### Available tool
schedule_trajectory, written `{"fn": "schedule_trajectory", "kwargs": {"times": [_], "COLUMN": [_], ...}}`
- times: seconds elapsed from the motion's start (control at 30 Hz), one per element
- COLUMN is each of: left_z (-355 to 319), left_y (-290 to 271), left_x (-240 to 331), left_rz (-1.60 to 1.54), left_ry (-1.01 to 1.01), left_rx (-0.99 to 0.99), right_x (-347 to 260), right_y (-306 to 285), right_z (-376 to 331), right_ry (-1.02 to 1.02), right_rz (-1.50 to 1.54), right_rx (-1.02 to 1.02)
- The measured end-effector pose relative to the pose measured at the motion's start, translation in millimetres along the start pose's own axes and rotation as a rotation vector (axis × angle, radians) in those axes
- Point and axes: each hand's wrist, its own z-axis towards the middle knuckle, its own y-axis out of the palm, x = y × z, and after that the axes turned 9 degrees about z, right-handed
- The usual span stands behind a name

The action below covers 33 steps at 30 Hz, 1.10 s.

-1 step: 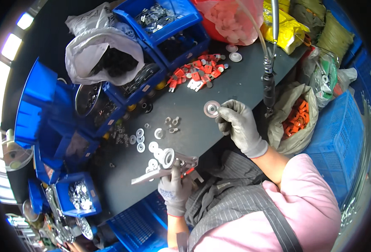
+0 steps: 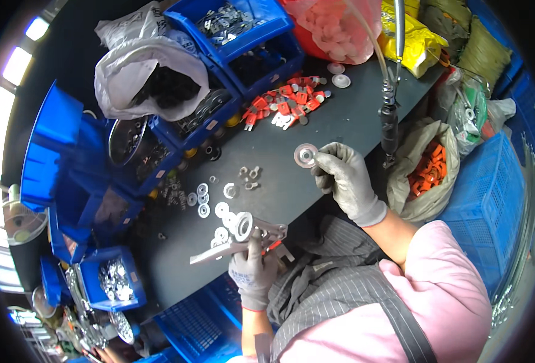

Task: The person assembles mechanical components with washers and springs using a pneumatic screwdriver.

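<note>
My right hand (image 2: 343,180), in a grey-white glove, pinches a round, translucent washer-like disc (image 2: 305,155) by its edge, held up over the table's front side. It has a metallic-looking centre. My gloved left hand (image 2: 254,275) grips a grey metal assembly (image 2: 234,246) with a flat bar and a red part, low over the table. A white ring-shaped part (image 2: 243,226) stands on that assembly above my left thumb. Just beyond it lie several white and metal washers (image 2: 221,209). Small metal nuts or bushings (image 2: 251,178) rest between the two hands, farther back.
Red clips (image 2: 291,101) are heaped at the table's back. Blue bins (image 2: 228,36) and a white bag of black parts (image 2: 152,85) line the far left. A hanging air tool (image 2: 388,130) drops near my right hand. A sack of orange parts (image 2: 429,172) stands right.
</note>
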Motion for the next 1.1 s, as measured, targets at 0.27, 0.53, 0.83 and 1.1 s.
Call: {"fn": "schedule_trajectory", "kwargs": {"times": [0.27, 0.53, 0.83, 1.1], "left_z": [4.8, -6.1, -2.5, -7.1], "left_y": [8.8, 11.2, 10.8, 25.1], "left_x": [0.7, -1.5, 7.5, 9.3], "left_rz": [0.001, -0.015, -0.029, -0.001], "left_ry": [0.004, 0.054, 0.023, -0.139], "left_rx": [0.022, 0.124, 0.015, 0.073], "right_x": [72.3, 78.0, -90.0, -224.3], "right_y": [-21.1, 47.7, -109.9, -299.3], "right_z": [47.8, 34.0, 27.3, 154.6], "right_ry": [-0.262, -0.407, -0.935, -1.110], "right_rz": [-0.762, -0.990, -0.739, -1.041], "right_rx": [-0.240, -0.518, 0.105, 0.585]}}
